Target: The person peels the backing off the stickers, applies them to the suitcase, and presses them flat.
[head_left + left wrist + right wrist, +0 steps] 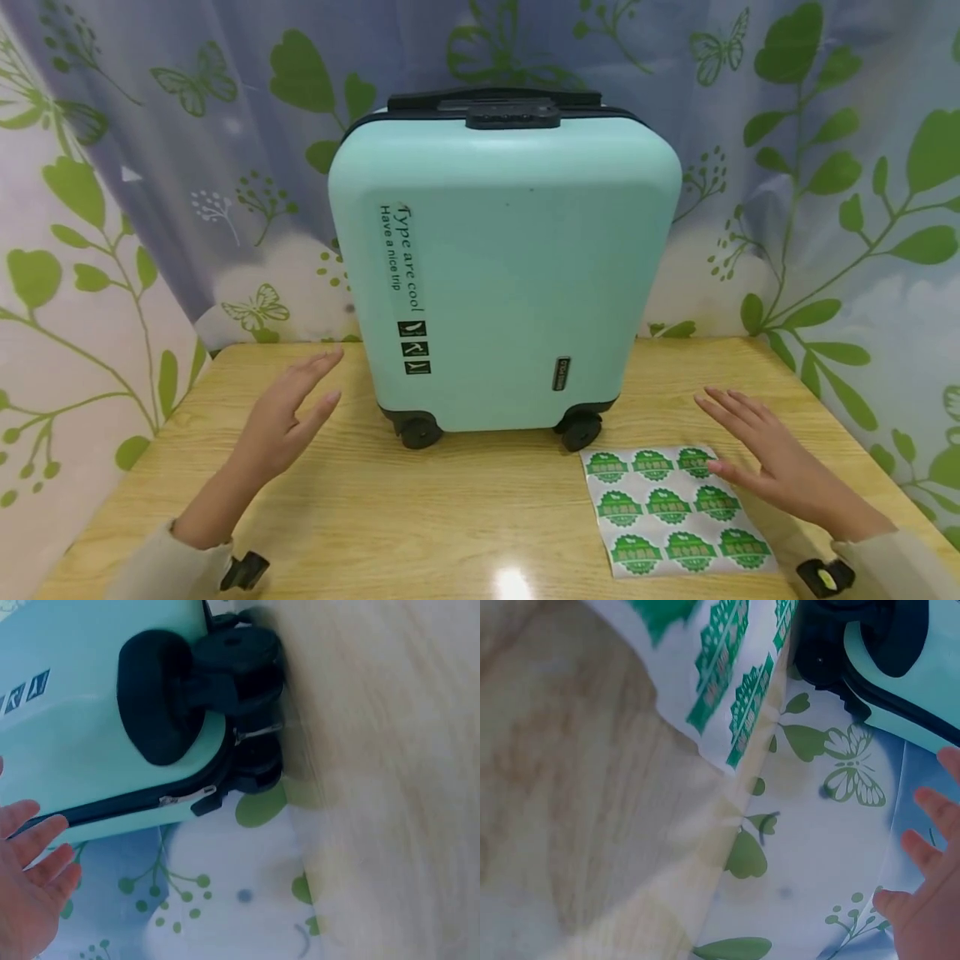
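A mint-green hard-shell suitcase [502,275] stands upright on its black wheels at the middle of the table. My left hand [288,417] is held to the left of it, fingers straight and apart from the shell. On the other side, my right hand [772,458] reaches in with extended fingers, holding nothing. Its thumb overlaps the upper right edge of a sheet of green round stickers [660,508], which lies on the table in front of the suitcase's right wheel. In the left wrist view, the spread left fingers show near the suitcase's zipped side [112,810].
The wooden table [420,517] bears the suitcase and the sticker sheet. Behind it hangs a curtain [247,192] printed with green leaves and butterflies, and similar patterned cloth borders both sides. Black straps with small devices sit at both wrists.
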